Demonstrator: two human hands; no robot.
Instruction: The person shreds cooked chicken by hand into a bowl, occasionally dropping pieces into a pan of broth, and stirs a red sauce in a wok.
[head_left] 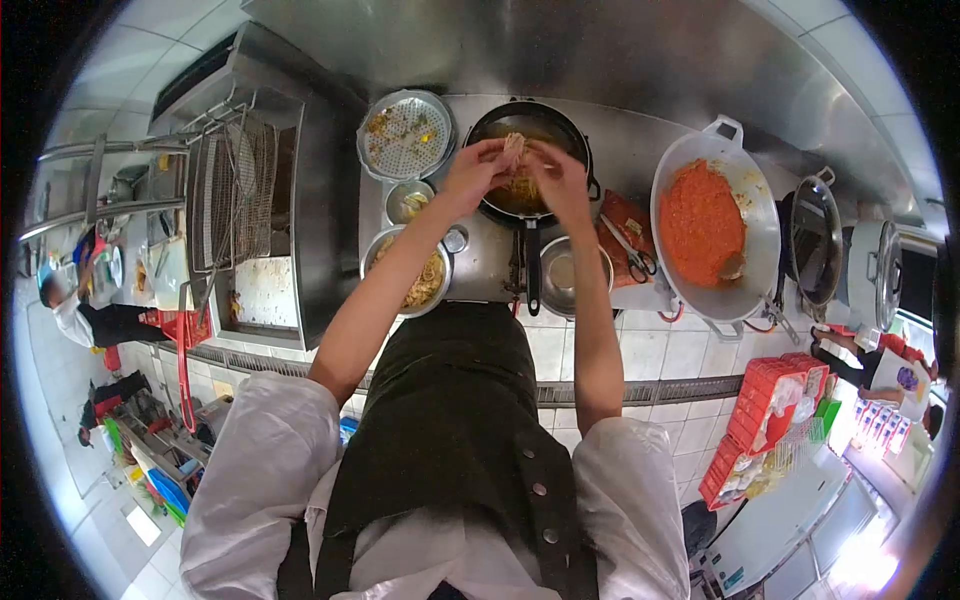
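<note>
Over a black frying pan [533, 281] with yellowish liquid and pieces in it, my left hand [478, 178] and my right hand [560, 178] meet at a light brown, stringy food piece [515, 145]. The fingers of both hands close on it from either side. Just left of the pan stand a small bowl [408, 203] and a larger metal bowl [436, 285] of shredded food. A round perforated tray [405, 135] with food bits lies behind them. Below the right forearm is another metal bowl [578, 278].
To the right are scissors [630, 245] on a red packet [622, 222], a big pan [672, 180] of orange-red food, and a lidded pot [817, 240]. Fryer baskets [235, 190] hang at the left. Red crates [762, 405] stand on the floor. People [95, 315] appear at both sides.
</note>
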